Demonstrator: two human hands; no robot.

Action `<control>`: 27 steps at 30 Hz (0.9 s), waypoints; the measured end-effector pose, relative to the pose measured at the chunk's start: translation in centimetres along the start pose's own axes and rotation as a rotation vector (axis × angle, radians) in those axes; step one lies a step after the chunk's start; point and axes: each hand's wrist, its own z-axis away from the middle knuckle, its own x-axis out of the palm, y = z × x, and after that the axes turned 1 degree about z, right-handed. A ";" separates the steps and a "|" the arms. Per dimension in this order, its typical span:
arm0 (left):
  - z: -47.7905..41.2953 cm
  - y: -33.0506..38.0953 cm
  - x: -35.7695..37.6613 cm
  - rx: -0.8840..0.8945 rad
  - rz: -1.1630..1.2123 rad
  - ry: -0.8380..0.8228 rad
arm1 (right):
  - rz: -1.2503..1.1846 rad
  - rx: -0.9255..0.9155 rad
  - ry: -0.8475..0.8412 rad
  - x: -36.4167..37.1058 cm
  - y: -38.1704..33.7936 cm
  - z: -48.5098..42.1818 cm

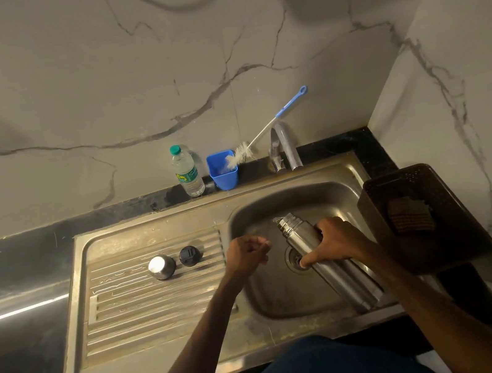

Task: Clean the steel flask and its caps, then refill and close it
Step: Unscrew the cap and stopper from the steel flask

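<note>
My right hand point(332, 245) grips the steel flask point(303, 237) around its upper body, holding it tilted over the sink basin point(276, 298), its open mouth pointing up and away toward the tap. My left hand point(247, 252) hovers just left of the flask over the basin, fingers curled loosely, holding nothing. On the ribbed drainboard point(147, 303) stand the steel cup cap point(162, 266) and, right beside it, the black inner cap point(190, 255).
Behind the sink stand a clear water bottle point(187, 171) with a green cap, a blue cup point(223, 170) holding a bottle brush point(265, 132), and the tap point(287, 147). A dark perforated basket point(422, 215) sits at the sink's right edge.
</note>
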 end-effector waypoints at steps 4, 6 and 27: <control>-0.1 0.0 0.0 0.006 -0.007 -0.013 | -0.006 0.005 0.003 -0.1 -0.1 -0.1; -0.1 0.0 -0.1 0.014 -0.012 -0.019 | -0.009 0.008 -0.002 -0.1 -0.1 -0.1; 0.1 0.4 -0.1 0.003 0.020 0.002 | 0.007 0.009 -0.020 -0.2 -0.2 -0.3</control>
